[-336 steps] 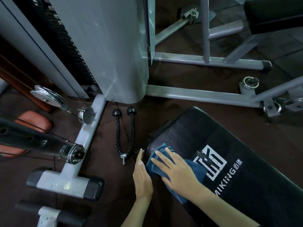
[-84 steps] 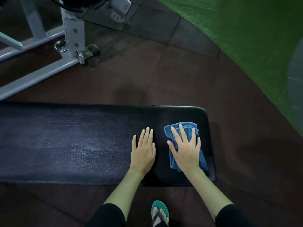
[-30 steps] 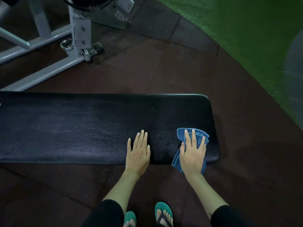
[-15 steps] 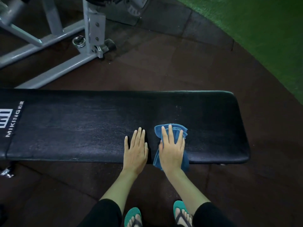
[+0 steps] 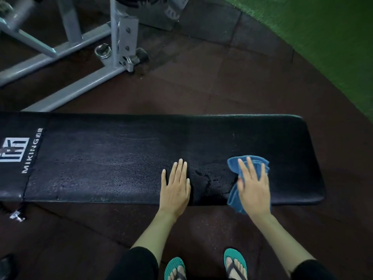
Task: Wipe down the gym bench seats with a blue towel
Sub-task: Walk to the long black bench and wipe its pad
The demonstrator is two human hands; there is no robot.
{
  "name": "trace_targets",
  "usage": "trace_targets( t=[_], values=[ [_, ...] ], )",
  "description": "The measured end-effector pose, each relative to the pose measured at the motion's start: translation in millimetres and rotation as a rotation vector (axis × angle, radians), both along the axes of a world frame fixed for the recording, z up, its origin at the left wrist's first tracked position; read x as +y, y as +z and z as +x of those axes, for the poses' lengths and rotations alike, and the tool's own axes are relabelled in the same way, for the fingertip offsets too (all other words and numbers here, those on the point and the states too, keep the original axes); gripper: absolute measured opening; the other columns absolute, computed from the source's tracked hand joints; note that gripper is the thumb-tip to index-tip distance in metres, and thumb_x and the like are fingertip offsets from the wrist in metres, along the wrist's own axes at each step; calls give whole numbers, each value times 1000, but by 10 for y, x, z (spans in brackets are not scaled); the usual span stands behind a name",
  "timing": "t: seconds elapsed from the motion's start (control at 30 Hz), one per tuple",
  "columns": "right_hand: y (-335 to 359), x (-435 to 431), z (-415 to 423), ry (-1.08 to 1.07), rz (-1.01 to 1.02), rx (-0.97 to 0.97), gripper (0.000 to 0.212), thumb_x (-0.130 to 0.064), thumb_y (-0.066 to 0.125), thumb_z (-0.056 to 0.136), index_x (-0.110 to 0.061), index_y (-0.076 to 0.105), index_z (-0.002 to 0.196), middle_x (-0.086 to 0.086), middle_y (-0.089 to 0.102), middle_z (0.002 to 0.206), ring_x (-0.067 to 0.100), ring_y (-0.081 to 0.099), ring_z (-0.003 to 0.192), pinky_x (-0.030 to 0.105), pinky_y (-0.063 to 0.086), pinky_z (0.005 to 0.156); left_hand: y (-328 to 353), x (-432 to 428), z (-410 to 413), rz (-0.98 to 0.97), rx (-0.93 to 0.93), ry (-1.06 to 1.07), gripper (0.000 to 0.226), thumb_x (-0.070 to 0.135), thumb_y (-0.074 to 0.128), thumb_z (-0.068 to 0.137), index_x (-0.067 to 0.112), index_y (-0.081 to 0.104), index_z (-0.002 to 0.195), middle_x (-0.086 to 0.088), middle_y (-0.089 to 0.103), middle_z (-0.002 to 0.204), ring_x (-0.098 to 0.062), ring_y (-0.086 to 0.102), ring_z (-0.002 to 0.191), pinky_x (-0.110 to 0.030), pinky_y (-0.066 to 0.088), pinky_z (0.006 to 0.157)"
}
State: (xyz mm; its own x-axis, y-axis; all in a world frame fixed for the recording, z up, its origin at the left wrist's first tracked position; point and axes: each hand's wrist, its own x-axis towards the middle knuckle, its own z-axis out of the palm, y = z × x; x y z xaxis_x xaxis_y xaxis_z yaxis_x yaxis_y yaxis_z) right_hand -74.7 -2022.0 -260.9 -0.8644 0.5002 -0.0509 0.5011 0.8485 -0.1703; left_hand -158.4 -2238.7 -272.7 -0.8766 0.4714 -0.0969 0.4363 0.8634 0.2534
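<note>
both hands were flat and open on the bench [image 5: 101, 158], palms down. the left hand [image 5: 175, 188] lay bare on the black pad near its near edge, the four fingers straight and close together, the thumb held out to the left; it held nothing, and its wrist crossed the pad's near edge. the right hand [image 5: 254, 190] pressed on the towel [image 5: 233, 167] - fingers straight and a little spread, none curled round the cloth. this hand was slightly blurred, so the thumb's exact lie was hard to make out.

the towel, blue and bunched in folds, sat on the right part of the pad, short of the rounded right end. its far folds showed past the fingertips, and its near corner hung over the pad's near edge, beside the wrist. the two hands were apart, and between them the pad showed a rough, pitted patch [image 5: 203, 178].

at the pad's left end was a white logo [image 5: 15, 150] with lettering beside it. beyond the bench a grey steel frame [image 5: 70, 91] stood on the dark tiled floor [image 5: 201, 87], and green turf [image 5: 323, 37] filled the upper right corner. at the bottom, two feet in teal flip-flops [image 5: 235, 261] stood on the floor - black-clad knees on either side of them.
</note>
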Motion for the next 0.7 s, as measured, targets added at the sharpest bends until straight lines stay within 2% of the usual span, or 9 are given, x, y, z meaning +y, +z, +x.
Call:
trace_targets(
  t=[0.13, 0.23, 0.3, 0.4, 0.57, 0.7],
  values=[
    [32, 51, 17, -201, -26, 1, 51, -28, 32, 93, -18, 38, 142, 7, 31, 153, 47, 24, 136, 57, 28, 108, 9, -33, -5, 10, -6, -14, 53, 30, 25, 96, 9, 34, 144, -5, 35, 151, -19, 33, 138, -51, 30, 108],
    [47, -105, -70, -304, -81, 3, 50, -20, 45, 95, -18, 35, 144, 6, 26, 155, 44, 18, 138, 58, 24, 109, 9, -98, -12, 18, -8, -18, 53, 30, 24, 97, 9, 34, 144, -5, 35, 151, -19, 33, 138, -51, 31, 108],
    [62, -236, -125, -331, -102, -10, 53, -19, 46, 95, -20, 31, 146, 4, 22, 156, 43, 14, 140, 57, 20, 110, 5, -159, -19, 19, 0, -22, 52, 29, 24, 97, 9, 33, 144, -5, 34, 151, -19, 32, 139, -51, 29, 109],
    [61, -518, -218, -279, -126, -19, 55, -19, 48, 94, -21, 30, 146, 4, 22, 156, 45, 14, 140, 58, 21, 109, 2, -266, -44, 15, 10, -12, 52, 30, 24, 97, 10, 31, 145, -5, 32, 152, -19, 30, 140, -50, 26, 110],
    [63, -1170, -477, -154, -151, 0, 61, -19, 61, 86, -20, 39, 143, 6, 32, 152, 48, 25, 136, 59, 27, 106, -3, -483, -108, -2, 20, 17, 53, 30, 24, 96, 10, 32, 144, -6, 35, 151, -20, 33, 139, -52, 27, 109],
    [60, -1616, -597, 7, -108, 14, 61, -23, 67, 82, -19, 45, 138, 6, 44, 145, 45, 39, 130, 56, 38, 99, -5, -628, -134, -16, 11, -7, 52, 30, 23, 96, 9, 33, 144, -6, 35, 150, -20, 33, 138, -52, 30, 108]
  ],
)
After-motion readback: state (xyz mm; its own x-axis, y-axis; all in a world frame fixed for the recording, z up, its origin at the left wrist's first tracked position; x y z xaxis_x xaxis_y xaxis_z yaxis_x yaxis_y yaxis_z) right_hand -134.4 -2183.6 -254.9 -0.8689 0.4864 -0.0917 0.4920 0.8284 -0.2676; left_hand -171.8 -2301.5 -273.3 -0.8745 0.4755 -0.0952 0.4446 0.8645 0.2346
